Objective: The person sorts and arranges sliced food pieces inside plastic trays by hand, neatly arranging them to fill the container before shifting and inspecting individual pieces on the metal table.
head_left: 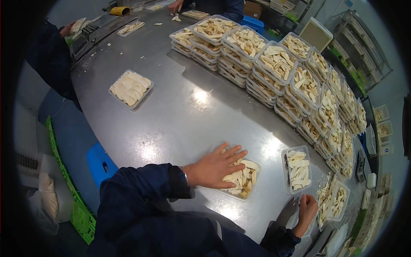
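Observation:
My left hand (214, 167) lies spread, palm down, over a clear plastic tray of pale dried slices (247, 176); its fingers are apart and cover the tray's left part. My right hand (308, 207) is at the right with its fingers curled inward; whether something small is between the fingertips cannot be told. Just above it stands a clear tray with slices laid in a column (299, 170). To its right are a loose heap of slices (324, 199) and another tray of pieces (339, 201). A full tray of neatly overlapped slices (131, 88) sits at the upper left of the steel table.
Tall stacks of filled trays (277, 64) curve along the table's far right side. Two co-workers' sleeves and hands show at the upper left and top, near smaller trays (131, 28). A blue stool (102, 163) and green plastic crates (82, 221) stand beyond the left edge.

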`<act>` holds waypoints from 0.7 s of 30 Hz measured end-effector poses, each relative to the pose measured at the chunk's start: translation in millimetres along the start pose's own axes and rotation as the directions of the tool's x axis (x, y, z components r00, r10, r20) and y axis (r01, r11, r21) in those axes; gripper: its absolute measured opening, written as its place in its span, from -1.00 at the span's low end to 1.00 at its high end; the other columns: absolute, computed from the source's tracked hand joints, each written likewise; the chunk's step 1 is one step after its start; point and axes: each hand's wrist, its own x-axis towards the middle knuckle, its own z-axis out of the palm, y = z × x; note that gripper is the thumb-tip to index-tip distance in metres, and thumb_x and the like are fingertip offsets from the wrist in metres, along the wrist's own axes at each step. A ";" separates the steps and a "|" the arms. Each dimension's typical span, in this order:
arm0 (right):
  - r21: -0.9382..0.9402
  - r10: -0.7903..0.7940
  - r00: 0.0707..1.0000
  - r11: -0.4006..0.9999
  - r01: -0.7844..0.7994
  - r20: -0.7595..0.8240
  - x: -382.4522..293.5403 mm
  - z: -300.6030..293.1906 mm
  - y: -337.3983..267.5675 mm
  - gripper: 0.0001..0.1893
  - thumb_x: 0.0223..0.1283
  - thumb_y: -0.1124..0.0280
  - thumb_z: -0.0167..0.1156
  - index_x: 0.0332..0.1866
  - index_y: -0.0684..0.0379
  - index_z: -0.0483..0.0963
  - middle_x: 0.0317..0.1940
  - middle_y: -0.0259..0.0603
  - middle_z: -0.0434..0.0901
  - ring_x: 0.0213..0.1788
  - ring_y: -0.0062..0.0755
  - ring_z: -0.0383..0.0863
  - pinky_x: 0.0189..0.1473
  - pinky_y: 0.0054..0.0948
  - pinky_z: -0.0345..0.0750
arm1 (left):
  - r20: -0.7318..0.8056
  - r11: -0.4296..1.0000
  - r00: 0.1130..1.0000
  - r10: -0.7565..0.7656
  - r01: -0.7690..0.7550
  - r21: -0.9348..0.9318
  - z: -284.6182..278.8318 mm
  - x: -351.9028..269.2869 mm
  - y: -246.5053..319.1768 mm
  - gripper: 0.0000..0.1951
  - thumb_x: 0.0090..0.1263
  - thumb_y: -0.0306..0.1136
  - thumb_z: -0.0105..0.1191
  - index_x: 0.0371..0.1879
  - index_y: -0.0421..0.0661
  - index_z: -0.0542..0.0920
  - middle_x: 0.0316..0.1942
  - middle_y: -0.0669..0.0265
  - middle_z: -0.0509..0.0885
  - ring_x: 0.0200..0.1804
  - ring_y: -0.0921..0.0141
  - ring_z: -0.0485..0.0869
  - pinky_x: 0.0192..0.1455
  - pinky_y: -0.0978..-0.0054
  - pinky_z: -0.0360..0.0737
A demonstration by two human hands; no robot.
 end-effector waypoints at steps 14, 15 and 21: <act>0.291 0.153 0.987 0.943 -0.163 0.055 7.9 28.6 -18.8 -0.65 0.40 0.26 0.26 -0.38 0.39 0.63 -0.65 -0.23 0.62 -0.64 -0.56 0.57 -0.55 -0.47 0.44 | 0.019 0.984 1.000 -0.014 0.017 -0.179 -2.5 -20.9 36.0 -0.29 0.59 0.22 -0.17 0.50 -0.10 0.38 0.66 -0.06 -0.02 0.69 0.03 -0.08 0.64 -0.14 -0.11; 0.290 0.151 0.986 0.943 -0.165 0.069 7.8 29.0 -19.0 -0.67 0.39 0.28 0.26 -0.35 0.39 0.64 -0.65 -0.25 0.62 -0.64 -0.57 0.58 -0.56 -0.48 0.43 | 0.003 0.978 0.999 -0.039 0.039 -0.207 -5.9 -22.8 34.8 -0.28 0.60 0.21 -0.16 0.50 -0.13 0.36 0.65 -0.08 -0.03 0.69 0.02 -0.09 0.63 -0.14 -0.11; 0.537 0.045 0.978 0.830 -0.151 0.205 5.1 45.1 -25.1 -0.76 0.43 0.32 0.23 -0.21 0.33 0.59 -0.61 -0.32 0.61 -0.62 -0.60 0.57 -0.58 -0.56 0.39 | -0.020 0.707 0.958 -0.285 0.196 -0.679 -13.2 -34.1 11.3 -0.30 0.69 0.01 -0.17 0.54 -0.34 0.17 0.63 -0.11 0.02 0.66 0.00 0.01 0.65 0.17 0.05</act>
